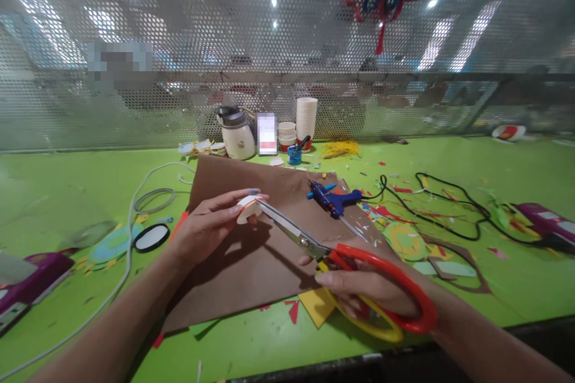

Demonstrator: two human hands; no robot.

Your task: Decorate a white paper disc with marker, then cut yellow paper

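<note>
Cut barely begun: my left hand (211,224) pinches a small white paper disc (248,208), my right hand (368,287) closed through red-and-yellow-handled scissors (314,245), blades just biting its edge.

A green table (494,167) carries the work. A brown sheet of card (251,263) lies at the middle of its near edge, with a blue glue gun (335,198) on the sheet's far right corner. A black cable (431,203) snakes toward the right edge. At the far edge stand a white kettle (236,133) and stacked cups (306,116). Purple boxes (31,278) sit at the left and right edges.
</note>
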